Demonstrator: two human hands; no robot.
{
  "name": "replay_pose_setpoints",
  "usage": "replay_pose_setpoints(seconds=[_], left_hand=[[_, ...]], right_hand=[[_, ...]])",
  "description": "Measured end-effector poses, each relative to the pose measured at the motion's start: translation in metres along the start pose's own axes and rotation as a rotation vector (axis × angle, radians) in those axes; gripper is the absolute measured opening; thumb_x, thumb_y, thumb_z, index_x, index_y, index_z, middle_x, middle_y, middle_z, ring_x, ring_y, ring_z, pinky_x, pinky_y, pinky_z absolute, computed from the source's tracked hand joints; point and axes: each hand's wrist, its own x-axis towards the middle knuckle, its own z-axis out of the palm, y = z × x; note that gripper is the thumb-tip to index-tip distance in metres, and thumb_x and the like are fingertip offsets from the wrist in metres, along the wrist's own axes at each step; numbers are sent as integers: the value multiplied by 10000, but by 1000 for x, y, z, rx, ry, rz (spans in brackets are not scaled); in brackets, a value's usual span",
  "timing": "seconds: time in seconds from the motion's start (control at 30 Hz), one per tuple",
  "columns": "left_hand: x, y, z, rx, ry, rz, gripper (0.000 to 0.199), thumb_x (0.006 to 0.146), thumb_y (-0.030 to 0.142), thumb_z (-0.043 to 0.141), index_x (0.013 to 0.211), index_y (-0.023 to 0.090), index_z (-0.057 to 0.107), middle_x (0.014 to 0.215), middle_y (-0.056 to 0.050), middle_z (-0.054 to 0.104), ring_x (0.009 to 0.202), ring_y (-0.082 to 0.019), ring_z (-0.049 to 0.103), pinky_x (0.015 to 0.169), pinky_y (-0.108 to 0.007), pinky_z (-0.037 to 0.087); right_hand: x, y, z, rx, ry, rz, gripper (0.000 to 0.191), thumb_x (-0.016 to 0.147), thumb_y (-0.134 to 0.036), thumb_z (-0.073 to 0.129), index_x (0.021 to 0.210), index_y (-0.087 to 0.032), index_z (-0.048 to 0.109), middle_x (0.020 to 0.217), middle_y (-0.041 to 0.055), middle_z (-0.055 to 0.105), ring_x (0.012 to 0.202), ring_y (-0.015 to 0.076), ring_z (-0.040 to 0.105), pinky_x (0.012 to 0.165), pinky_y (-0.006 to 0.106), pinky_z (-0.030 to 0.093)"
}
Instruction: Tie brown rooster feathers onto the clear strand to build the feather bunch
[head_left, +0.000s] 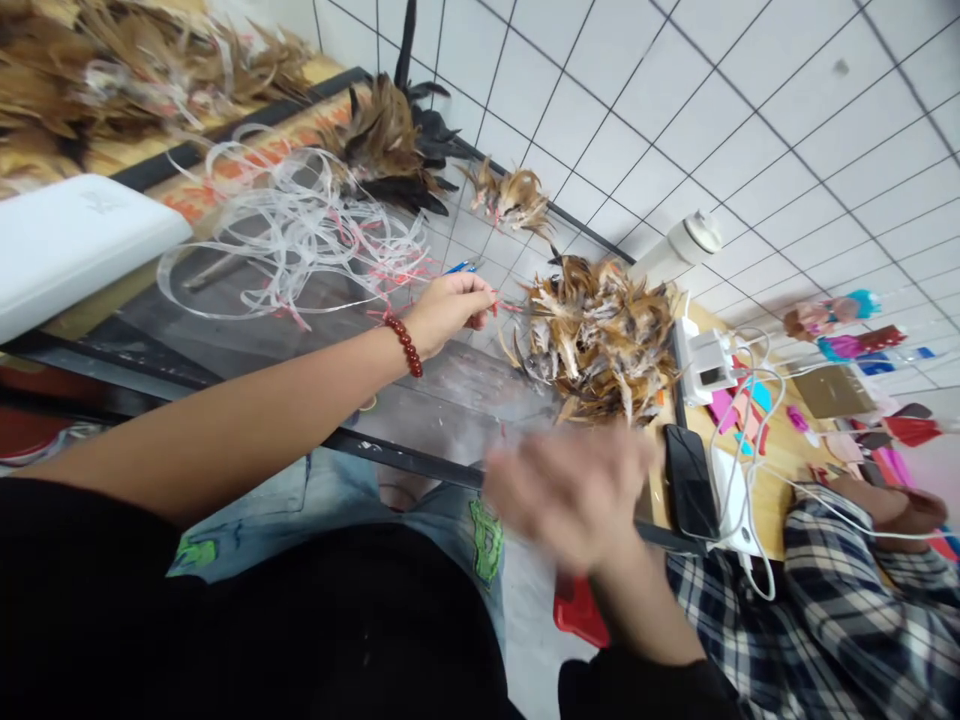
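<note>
My left hand [454, 308], with a brown bead bracelet at its wrist, reaches over the glass-topped table [442, 400]. Its thumb and fingertips are pinched on a thin pink-red string [507, 306], whose far end points toward a pile of brown feathers [600, 340]. Closer to my body, my right hand [570, 490] hovers by the table's front edge, smeared by motion, so its fingers cannot be made out. Left of my left hand lies a loose tangle of translucent white strips [300, 225] with pink ends. A blue pen [461, 267] lies just behind that hand.
Dark and brown feather bunches [390, 140] and a smaller bunch [514, 198] lie along the tiled wall. A white box [82, 250] is at left. To the right are a bottle [682, 245], a phone [690, 480], a cabled power strip [735, 500] and a person in plaid [840, 620].
</note>
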Motion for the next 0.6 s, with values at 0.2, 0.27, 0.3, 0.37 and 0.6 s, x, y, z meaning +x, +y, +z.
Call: replay_pose_setpoints(seconds=[0.2,0.27,0.3,0.37,0.6], left_hand=[[-1,2,0,-60,-16,3,87,747,143,637,705,141,561,642,9,629,521,-81,567,586,-239,495],[0,1,-1,-83,-28,2,92,742,144,642,707,141,557,632,14,621,512,-83,573,566,-233,490],[0,1,-2,-82,-37,-4,100,744,156,649,705,140,558,638,10,626,500,-79,564,546,-225,479],[1,0,-4,-56,-52,6,115,752,183,661,697,133,572,622,6,617,469,-67,530,500,-206,443],[0,1,-5,5,-47,9,101,748,159,675,676,121,615,578,5,597,422,-49,463,443,-183,374]], right_hand=[[97,46,-4,-608,303,-360,237,953,-359,450,966,-216,639,970,74,635,985,210,575,902,398,427],[106,68,7,-637,343,-385,202,945,-331,476,1006,-215,628,991,80,634,976,207,572,886,375,425],[106,77,11,-646,359,-380,192,943,-306,479,1025,-215,625,995,80,640,978,206,575,881,367,423],[103,92,17,-646,388,-348,189,939,-292,490,1053,-215,620,1005,78,653,977,206,582,867,356,419],[95,100,13,-690,352,-287,210,927,-251,492,1084,-232,631,1026,55,671,996,202,577,883,352,378]])
